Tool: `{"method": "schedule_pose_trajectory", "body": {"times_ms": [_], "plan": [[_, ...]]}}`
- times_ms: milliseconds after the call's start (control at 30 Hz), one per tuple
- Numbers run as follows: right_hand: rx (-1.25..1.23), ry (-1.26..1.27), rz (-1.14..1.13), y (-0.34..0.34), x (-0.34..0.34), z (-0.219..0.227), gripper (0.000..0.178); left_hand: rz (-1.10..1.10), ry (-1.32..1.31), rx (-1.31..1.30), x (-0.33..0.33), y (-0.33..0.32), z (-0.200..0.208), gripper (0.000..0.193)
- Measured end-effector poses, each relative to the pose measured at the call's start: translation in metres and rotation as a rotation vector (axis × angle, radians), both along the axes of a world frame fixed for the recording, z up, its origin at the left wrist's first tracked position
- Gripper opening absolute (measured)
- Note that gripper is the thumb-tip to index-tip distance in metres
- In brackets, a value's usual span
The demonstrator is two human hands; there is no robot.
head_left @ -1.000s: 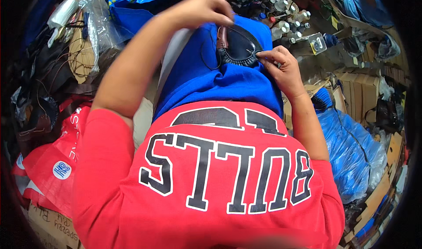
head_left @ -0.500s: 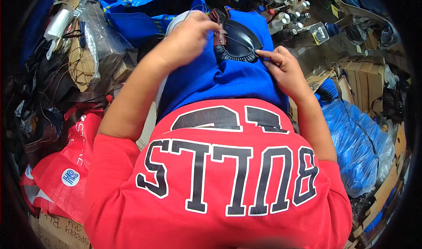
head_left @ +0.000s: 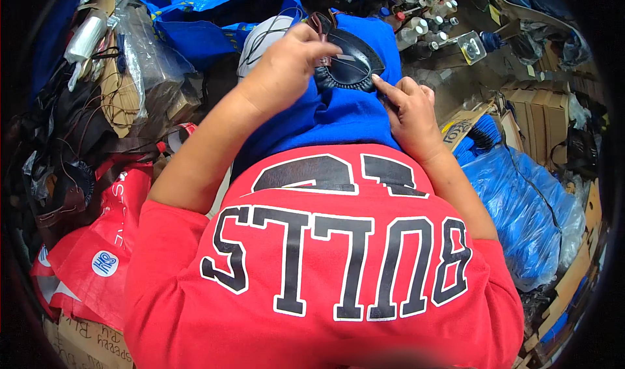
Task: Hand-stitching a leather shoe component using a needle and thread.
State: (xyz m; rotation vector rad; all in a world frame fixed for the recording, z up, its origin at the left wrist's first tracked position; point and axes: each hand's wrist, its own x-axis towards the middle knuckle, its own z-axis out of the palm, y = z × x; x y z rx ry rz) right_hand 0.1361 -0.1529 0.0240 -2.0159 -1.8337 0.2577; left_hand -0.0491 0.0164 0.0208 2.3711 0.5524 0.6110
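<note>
A black leather shoe [head_left: 355, 69] with a gathered, puckered seam round its toe lies on the blue cloth over my lap. A brown leather piece sits at its left side. My left hand [head_left: 280, 69] is above the shoe's left side, its fingers drawn together and slightly blurred; what they pinch is unclear. Dark thin cord [head_left: 265, 35] loops beside this hand, and a fine line crosses the shoe's top. My right hand [head_left: 411, 108] holds the shoe's right edge, with the index fingertip on the puckered seam and the other fingers curled. Its thumb is hidden.
A blue bag [head_left: 195, 33] stands open at the far left. Several bottles [head_left: 426, 27] are grouped at the far right. Blue items in clear plastic [head_left: 527, 219] and cardboard [head_left: 540, 118] lie at right; a red bag [head_left: 91, 252] is at left.
My left hand has shifted slightly right and down over the shoe. My right hand has slid a little left along the shoe's edge, its index finger now straighter. More cord loops show at left.
</note>
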Motion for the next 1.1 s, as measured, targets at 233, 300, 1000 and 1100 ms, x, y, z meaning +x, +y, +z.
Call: {"method": "schedule_pose_trajectory", "body": {"times_ms": [233,300,1000,1100], "plan": [[-0.140,0.427,-0.087,0.004,0.021,-0.003,0.030,0.031,0.018,0.226,0.013,-0.004,-0.014,0.022],[-0.182,0.487,-0.069,0.010,0.032,-0.005,0.030,-0.086,-0.096,-0.025,0.019,0.002,-0.017,0.022],[-0.339,0.760,0.047,0.031,0.061,-0.014,0.037,-0.154,0.058,-0.207,0.036,0.007,-0.029,0.020],[-0.369,0.790,0.099,0.035,0.065,-0.015,0.032,-0.186,0.055,-0.246,0.040,0.011,-0.032,0.020]]}}
